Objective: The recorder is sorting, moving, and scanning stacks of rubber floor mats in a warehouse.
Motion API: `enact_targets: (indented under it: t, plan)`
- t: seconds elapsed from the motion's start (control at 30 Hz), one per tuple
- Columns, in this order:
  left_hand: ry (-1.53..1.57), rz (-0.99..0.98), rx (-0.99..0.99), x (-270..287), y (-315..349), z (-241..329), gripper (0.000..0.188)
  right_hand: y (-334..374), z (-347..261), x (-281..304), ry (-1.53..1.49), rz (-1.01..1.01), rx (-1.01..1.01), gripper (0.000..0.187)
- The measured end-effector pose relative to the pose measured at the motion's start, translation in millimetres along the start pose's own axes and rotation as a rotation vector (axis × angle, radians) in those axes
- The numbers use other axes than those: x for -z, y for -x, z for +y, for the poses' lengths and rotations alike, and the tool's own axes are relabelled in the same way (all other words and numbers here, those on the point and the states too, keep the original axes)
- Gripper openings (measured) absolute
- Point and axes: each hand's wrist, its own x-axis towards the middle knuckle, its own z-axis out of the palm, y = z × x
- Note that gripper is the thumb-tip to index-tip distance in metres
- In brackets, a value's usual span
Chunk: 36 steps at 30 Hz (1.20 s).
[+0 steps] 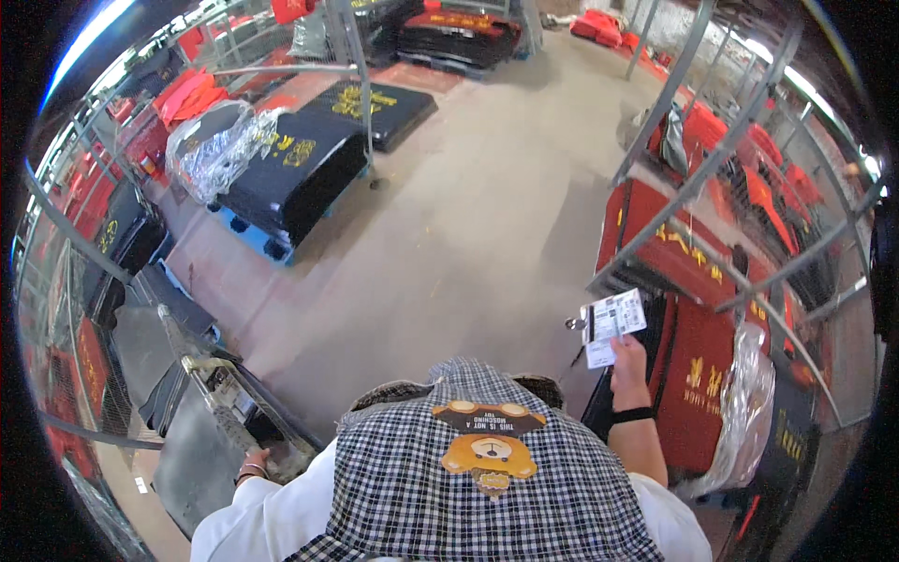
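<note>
Head view: concrete floor point(468, 215) fills centre, metal racks point(712, 178) with red mats point(698, 375) at right, black mats point(290, 173) on blue pallet at left. Person's checked apron front point(478, 487) with bear patch blocks lower middle, hiding waist and feet. Pallet-truck handle point(211, 384) at lower left, partly cut by rim. Left hand point(255, 464) rests near handle base, fingers mostly hidden, grip unclear. Right hand point(629, 361) raised beside red mats, fingers pinching white paper slips point(611, 326) by lower edge, black wristband below.
</note>
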Motion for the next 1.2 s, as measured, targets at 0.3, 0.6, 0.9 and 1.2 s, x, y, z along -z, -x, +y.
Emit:
enact_targets:
  t: [0.3, 0.6, 0.9, 1.2]
  plan:
    - [-0.028, 0.115, 0.29, -1.7, 55.5, 191.2, 0.073, -98.5, -15.5, -46.0, 0.007, -0.172, -0.044, 0.029]
    - [0.724, -0.297, 0.13, -13.6, 42.5, 249.9, 0.044, -180.1, -62.0, -72.4, -0.052, -0.185, 0.0, 0.027]
    - [0.675, -0.364, 0.047, -27.2, 35.7, 384.6, 0.044, -222.2, -75.7, -46.5, -0.093, -0.005, -0.044, 0.023]
    - [0.787, -0.223, 0.026, -7.2, 63.7, 514.6, 0.02, -326.1, -67.6, -39.4, -0.12, -0.032, -0.007, 0.023]
